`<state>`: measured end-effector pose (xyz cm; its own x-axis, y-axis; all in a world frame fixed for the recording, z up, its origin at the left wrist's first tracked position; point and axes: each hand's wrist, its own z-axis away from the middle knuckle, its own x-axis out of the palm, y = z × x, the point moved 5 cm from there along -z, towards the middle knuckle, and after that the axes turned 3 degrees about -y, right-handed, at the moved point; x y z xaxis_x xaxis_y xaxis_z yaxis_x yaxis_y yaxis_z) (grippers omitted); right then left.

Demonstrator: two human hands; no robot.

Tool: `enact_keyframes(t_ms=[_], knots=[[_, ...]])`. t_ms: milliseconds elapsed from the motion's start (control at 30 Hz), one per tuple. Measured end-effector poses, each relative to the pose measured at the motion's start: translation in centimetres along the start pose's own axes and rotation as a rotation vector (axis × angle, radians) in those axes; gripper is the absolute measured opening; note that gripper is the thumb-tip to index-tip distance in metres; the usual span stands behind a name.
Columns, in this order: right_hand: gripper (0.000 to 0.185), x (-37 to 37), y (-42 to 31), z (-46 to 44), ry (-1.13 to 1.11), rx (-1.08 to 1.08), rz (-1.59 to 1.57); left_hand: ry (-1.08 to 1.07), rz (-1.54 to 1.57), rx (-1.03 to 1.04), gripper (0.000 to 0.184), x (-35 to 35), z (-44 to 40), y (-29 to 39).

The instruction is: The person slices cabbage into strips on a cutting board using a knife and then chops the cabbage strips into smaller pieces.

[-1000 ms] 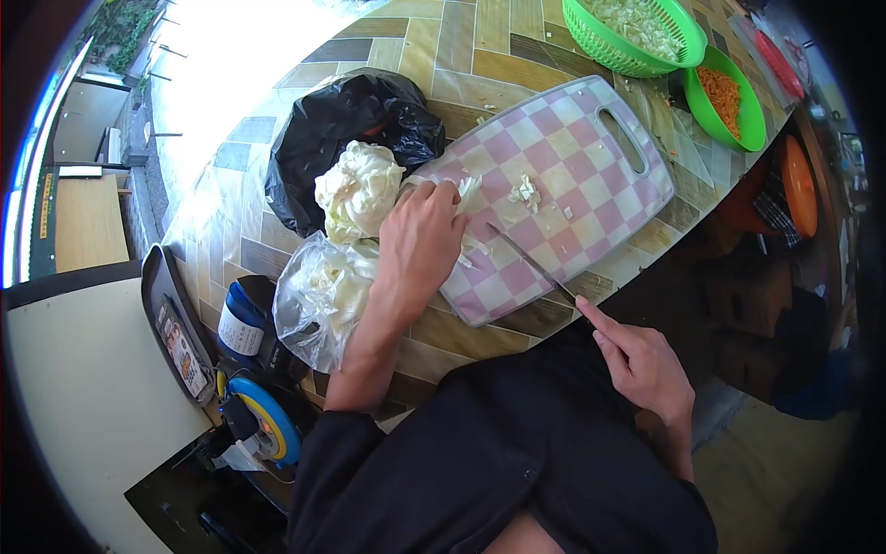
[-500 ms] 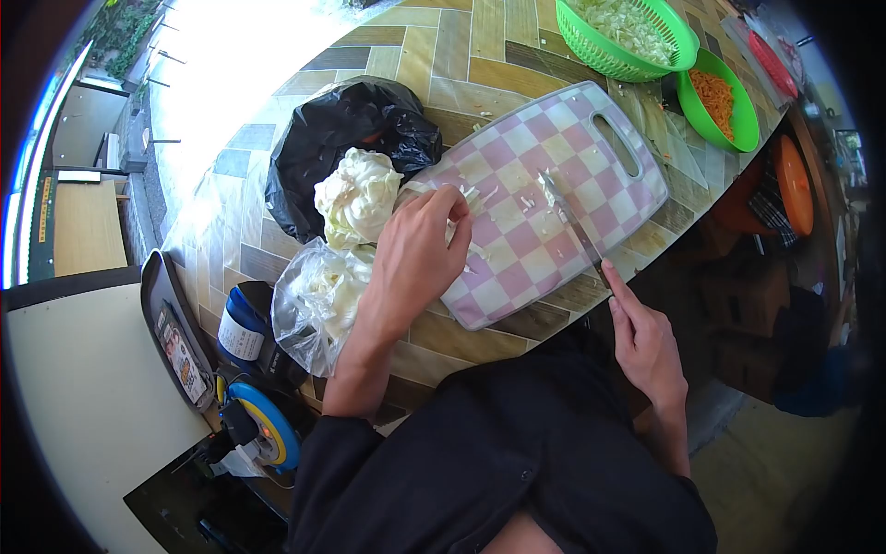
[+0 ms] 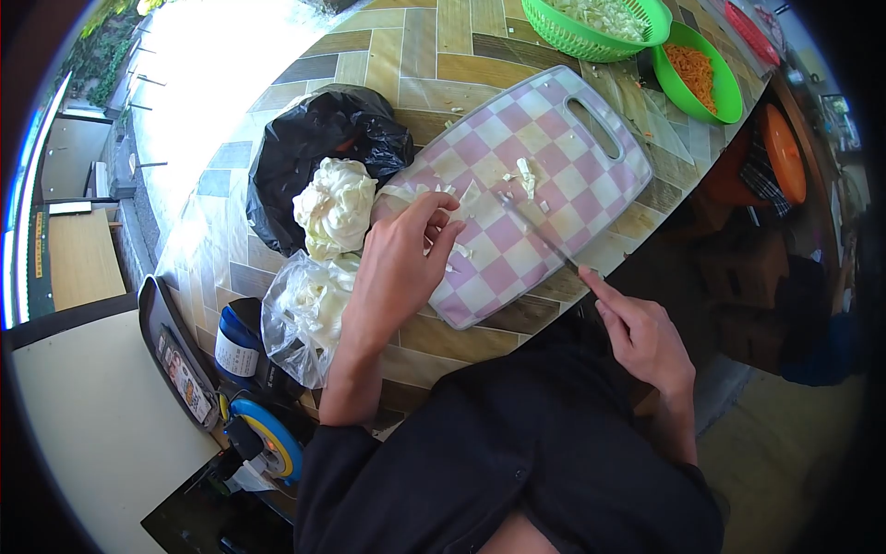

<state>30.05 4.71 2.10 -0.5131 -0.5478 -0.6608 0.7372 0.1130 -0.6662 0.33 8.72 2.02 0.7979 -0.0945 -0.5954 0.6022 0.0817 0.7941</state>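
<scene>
"What's held?"

"The right fingers (image 3: pixel 604 288) grasp a thin metal knife (image 3: pixel 551 244) above a smooth checkered board (image 3: pixel 503 277) strewn with white cabbage shreds (image 3: pixel 527 177). The left fingers (image 3: pixel 426 205) curl loosely."

"Beyond?"

"A crinkled cabbage head (image 3: pixel 334 205) beside a glossy black bag (image 3: pixel 284 155)."

"Unclear?"

"Whether the left fingers pinch anything; the knife's handle is mostly hidden, the green basket (image 3: pixel 591 39) cut off."
</scene>
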Motion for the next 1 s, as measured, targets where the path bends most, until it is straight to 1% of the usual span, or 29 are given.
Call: enact_keyframes(t_ms=[100,200,300,400,500,600,700,800,900,1000], knots=[[0.059,-0.8,0.2,-0.3,0.010,0.049,0.047,-0.032,0.018,-0.006,0.028,0.6,0.0,-0.2],[0.060,-0.4,0.2,-0.3,0.086,0.008,0.031,-0.048,-0.014,0.017,0.029,1.2,0.0,-0.3],[0.060,-1.0,0.0,0.0,0.049,0.037,0.016,-0.024,-0.024,0.031,0.029,1.2,0.0,-0.2],[0.060,-0.5,-0.2,0.4,0.002,-0.079,0.006,-0.002,-0.034,0.012,0.029,0.6,0.0,0.3],[0.059,0.0,0.5,0.3,0.003,-0.040,0.021,0.001,-0.040,0.040,0.029,0.7,0.0,0.0],[0.059,-0.6,0.4,0.0,0.066,0.030,0.021,-0.030,-0.058,0.083,0.030,1.8,-0.2,-0.7],[0.057,-0.4,0.0,0.1,0.106,0.007,-0.048,-0.079,-0.037,0.145,0.030,3.3,-0.5,-0.4],[0.057,-0.1,-0.6,0.3,0.095,-0.013,-0.058,-0.073,-0.052,0.173,0.028,5.1,-0.6,-1.0],[0.057,0.6,-0.3,0.6,0.106,-0.030,-0.064,-0.036,-0.144,0.236,0.027,5.9,-0.2,-1.4],[0.057,0.8,-0.5,1.1,0.062,-0.012,-0.039,-0.035,-0.215,0.204,0.025,6.1,0.1,-0.9]])
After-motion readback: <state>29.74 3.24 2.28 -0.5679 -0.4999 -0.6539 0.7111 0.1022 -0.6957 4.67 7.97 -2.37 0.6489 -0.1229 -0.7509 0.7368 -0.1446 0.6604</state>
